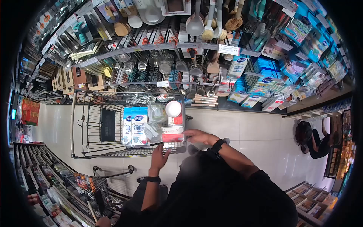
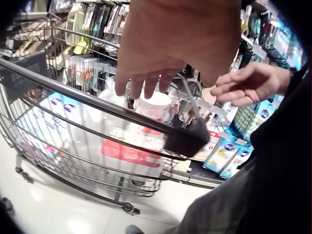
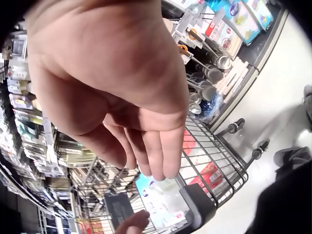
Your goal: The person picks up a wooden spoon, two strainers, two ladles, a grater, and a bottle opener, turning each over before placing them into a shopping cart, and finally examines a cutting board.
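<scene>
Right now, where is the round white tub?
In the head view, the tub sits near the right end of the cart, just above the red package.

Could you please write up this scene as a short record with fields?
Setting: shop aisle, pale tiled floor
Container: black metal wire shopping cart
Contents: two blue-and-white rectangular packs, round white-lidded tub, red-and-white rectangular pack, clear plastic packaging
Left hand: fingers extended, at the cart's near edge; contact unclear
Right hand: holding nothing, near the cart's end
Beyond cart: hanging kitchen utensils
</scene>
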A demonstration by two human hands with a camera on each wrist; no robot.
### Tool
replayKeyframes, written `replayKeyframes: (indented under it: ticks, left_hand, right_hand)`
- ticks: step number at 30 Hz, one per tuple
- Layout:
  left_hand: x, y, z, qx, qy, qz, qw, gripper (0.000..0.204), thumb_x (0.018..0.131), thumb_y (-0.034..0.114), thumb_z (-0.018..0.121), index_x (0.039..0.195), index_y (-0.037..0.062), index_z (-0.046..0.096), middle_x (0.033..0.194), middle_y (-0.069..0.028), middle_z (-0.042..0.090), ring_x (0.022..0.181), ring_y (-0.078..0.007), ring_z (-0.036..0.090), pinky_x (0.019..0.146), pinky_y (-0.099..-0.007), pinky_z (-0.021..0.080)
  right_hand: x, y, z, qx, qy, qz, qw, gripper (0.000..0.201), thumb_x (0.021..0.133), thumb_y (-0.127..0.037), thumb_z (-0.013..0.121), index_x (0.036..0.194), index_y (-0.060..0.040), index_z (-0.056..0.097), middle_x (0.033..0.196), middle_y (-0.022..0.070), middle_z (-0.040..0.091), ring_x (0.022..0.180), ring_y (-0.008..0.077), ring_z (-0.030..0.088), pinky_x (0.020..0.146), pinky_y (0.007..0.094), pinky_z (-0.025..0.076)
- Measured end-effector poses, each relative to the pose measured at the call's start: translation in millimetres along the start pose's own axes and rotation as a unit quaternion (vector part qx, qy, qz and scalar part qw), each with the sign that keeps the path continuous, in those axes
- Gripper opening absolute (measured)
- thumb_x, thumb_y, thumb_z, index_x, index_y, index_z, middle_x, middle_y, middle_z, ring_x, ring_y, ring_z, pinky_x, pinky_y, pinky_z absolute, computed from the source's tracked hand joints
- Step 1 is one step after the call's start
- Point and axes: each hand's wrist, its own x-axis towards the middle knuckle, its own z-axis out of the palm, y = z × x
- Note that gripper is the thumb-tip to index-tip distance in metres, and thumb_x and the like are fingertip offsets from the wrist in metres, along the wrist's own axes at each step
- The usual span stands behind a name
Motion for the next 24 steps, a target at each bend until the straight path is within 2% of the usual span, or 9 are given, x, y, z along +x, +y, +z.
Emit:
replayKeyframes:
  ticks: [2, 3, 5, 7, 11, 13, 15, 18, 24]
  left_hand:
    - [1, 14, 8, -0.014, 0.081, 0.045, 0.996, 0.074, 0.089, 0.042, 0.064, 0.139, -0.0073, 0.039, 0.138, -0.0302, 0.045, 0.129, -0.0426, 0.043, 0.106, -0.0523, 0.034]
    - [21, 31, 35, -0.030, 0.087, 0.058, 0.994, 0.074, 0.089, 0.042, 0.064, 0.139, -0.0073, 0.039, 0.138, -0.0302, 0.045, 0.129, -0.0426, 0.043, 0.106, -0.0523, 0.034]
    - [25, 35, 43, 0.053, 0.154, 0.077, 0.984, 0.076, 0.089, 0.040, 0.064, 0.138, -0.0099, 0.037, 0.138, -0.0305, 0.045, 0.126, -0.0438, 0.045, 0.105, -0.0514, 0.036]
    - [30, 22, 47, 0.078, 0.166, 0.050, 0.982, 0.077, 0.088, 0.039, 0.065, 0.139, -0.0109, 0.035, 0.137, -0.0299, 0.045, 0.126, -0.0441, 0.044, 0.104, -0.0508, 0.036]
    - [47, 3, 57, -0.039, 0.135, -0.004, 0.990, 0.083, 0.086, 0.039, 0.066, 0.142, -0.0091, 0.029, 0.137, -0.0281, 0.044, 0.128, -0.0424, 0.043, 0.107, -0.0557, 0.032]
    - [51, 0, 53, 0.042, 0.167, -0.078, 0.982, 0.087, 0.084, 0.039, 0.068, 0.144, -0.0077, 0.025, 0.137, -0.0264, 0.044, 0.126, -0.0421, 0.044, 0.106, -0.0592, 0.030]
    - [57, -11, 48, 0.060, 0.188, -0.082, 0.977, 0.090, 0.083, 0.038, 0.069, 0.144, -0.0068, 0.023, 0.135, -0.0252, 0.045, 0.124, -0.0416, 0.046, 0.105, -0.0602, 0.030]
    - [70, -21, 34, 0.074, 0.234, -0.152, 0.957, 0.088, 0.081, 0.036, 0.071, 0.144, -0.0065, 0.025, 0.128, -0.0247, 0.049, 0.120, -0.0396, 0.048, 0.105, -0.0567, 0.031]
    - [89, -44, 10, 0.098, 0.296, -0.192, 0.931, 0.088, 0.075, 0.033, 0.075, 0.139, -0.0066, 0.032, 0.125, -0.0247, 0.051, 0.114, -0.0413, 0.049, 0.102, -0.0510, 0.034]
  right_hand:
    - [-1, -18, 5, 0.080, -0.018, 0.006, 0.997, 0.038, 0.096, -0.013, 0.053, 0.134, -0.0068, 0.053, 0.135, 0.0132, 0.056, 0.124, 0.0222, 0.054, 0.103, 0.0364, 0.044]
    - [-12, -17, -21, 0.064, -0.004, 0.011, 0.998, 0.038, 0.096, -0.013, 0.053, 0.134, -0.0068, 0.053, 0.135, 0.0132, 0.056, 0.124, 0.0222, 0.054, 0.103, 0.0364, 0.044]
    - [-14, -18, -27, 0.124, 0.023, -0.005, 0.992, 0.031, 0.097, -0.012, 0.051, 0.126, -0.0050, 0.057, 0.126, 0.0122, 0.061, 0.114, 0.0214, 0.061, 0.097, 0.0347, 0.048]
    - [-17, -21, -31, 0.119, 0.043, -0.014, 0.992, 0.030, 0.097, -0.014, 0.052, 0.125, -0.0043, 0.057, 0.122, 0.0121, 0.063, 0.108, 0.0215, 0.063, 0.094, 0.0344, 0.050]
    - [-41, -12, -61, 0.176, 0.134, -0.037, 0.974, 0.028, 0.098, -0.014, 0.052, 0.122, -0.0007, 0.057, 0.117, 0.0141, 0.065, 0.100, 0.0224, 0.066, 0.089, 0.0343, 0.054]
    - [-51, -13, -74, 0.197, 0.173, -0.049, 0.964, 0.029, 0.096, -0.017, 0.056, 0.119, -0.0001, 0.058, 0.114, 0.0142, 0.066, 0.098, 0.0227, 0.067, 0.087, 0.0342, 0.054]
    - [-60, -14, -85, 0.202, 0.199, -0.045, 0.958, 0.027, 0.097, -0.015, 0.054, 0.119, 0.0003, 0.058, 0.113, 0.0145, 0.067, 0.096, 0.0232, 0.068, 0.085, 0.0337, 0.055]
    - [-66, -20, -104, 0.205, 0.245, -0.052, 0.946, 0.022, 0.098, -0.013, 0.053, 0.115, -0.0014, 0.060, 0.110, 0.0128, 0.068, 0.096, 0.0214, 0.068, 0.082, 0.0315, 0.055]
    - [-47, -43, -155, 0.181, 0.323, -0.077, 0.926, 0.020, 0.097, -0.014, 0.054, 0.112, -0.0036, 0.061, 0.107, 0.0099, 0.069, 0.094, 0.0184, 0.067, 0.080, 0.0308, 0.055]
